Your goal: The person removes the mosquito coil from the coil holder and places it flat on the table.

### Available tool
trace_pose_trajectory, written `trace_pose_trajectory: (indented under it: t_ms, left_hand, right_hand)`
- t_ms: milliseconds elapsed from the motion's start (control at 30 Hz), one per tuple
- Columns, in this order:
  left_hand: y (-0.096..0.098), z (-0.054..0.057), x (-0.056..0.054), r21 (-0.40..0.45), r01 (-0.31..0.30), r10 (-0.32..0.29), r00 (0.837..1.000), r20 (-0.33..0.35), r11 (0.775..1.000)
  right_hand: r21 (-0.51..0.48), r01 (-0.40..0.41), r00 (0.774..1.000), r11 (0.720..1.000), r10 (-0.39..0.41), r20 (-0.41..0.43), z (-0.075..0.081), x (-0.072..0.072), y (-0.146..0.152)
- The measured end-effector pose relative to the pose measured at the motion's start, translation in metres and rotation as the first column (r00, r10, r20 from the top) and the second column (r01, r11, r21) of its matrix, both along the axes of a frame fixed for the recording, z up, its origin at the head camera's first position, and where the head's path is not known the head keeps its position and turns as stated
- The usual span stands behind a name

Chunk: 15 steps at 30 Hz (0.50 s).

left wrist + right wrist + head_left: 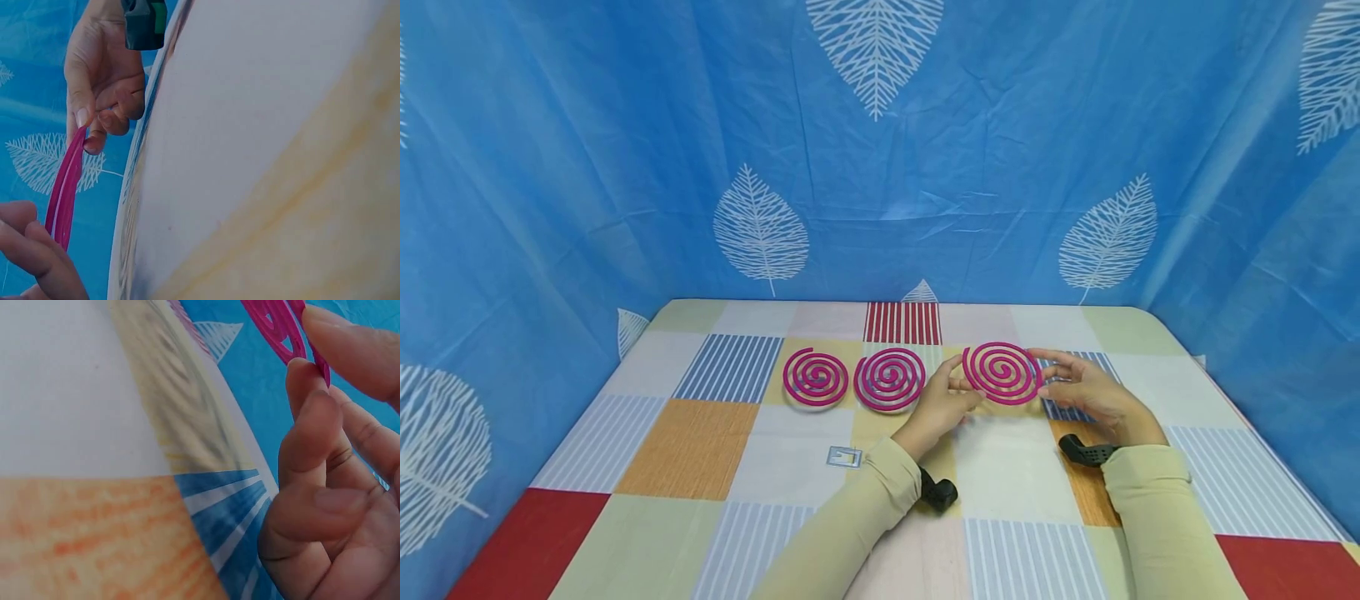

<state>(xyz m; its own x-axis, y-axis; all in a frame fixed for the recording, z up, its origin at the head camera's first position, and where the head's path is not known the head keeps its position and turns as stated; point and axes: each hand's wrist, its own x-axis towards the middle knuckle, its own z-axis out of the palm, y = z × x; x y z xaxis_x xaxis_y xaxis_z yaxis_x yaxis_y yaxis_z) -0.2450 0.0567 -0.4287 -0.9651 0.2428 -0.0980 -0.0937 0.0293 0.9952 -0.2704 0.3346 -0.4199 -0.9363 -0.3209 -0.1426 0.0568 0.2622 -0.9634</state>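
Between both hands, a magenta mosquito coil (1002,372) is held up above the table, its spiral facing the head camera. My left hand (938,410) grips its left edge, thumb at the lower rim. The right hand (1093,393) pinches its right edge between thumb and fingers, as the right wrist view shows with the coil's rim (297,337). In the left wrist view the coil (65,187) appears nearly edge-on. Two more magenta coils, one at the far left (816,379) and one beside my left hand (890,380), sit side by side.
A small flat metal stand (844,457) lies on the patchwork tablecloth (700,450), left of my left forearm. Blue curtains (925,208) with white leaf prints enclose the table's back and sides. Each wrist carries a black camera mount (1086,452).
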Motion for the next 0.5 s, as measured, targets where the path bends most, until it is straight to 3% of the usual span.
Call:
trace_pose_trajectory:
  t_ms: [200,500]
  left_hand:
    - [-0.0022,-0.0021,-0.0011,0.006,0.016,-0.016,0.999,0.05,1.0]
    - [-0.0039,-0.0048,-0.0019,0.008,0.047,-0.048,0.998,0.05,0.999]
  right_hand:
    - [0.008,0.014,1.0,1.0,-0.014,0.008,-0.0043,-0.0012,-0.0033]
    - [0.026,0.049,0.997,0.998,-0.05,0.055,-0.0084,-0.0021,-0.0044]
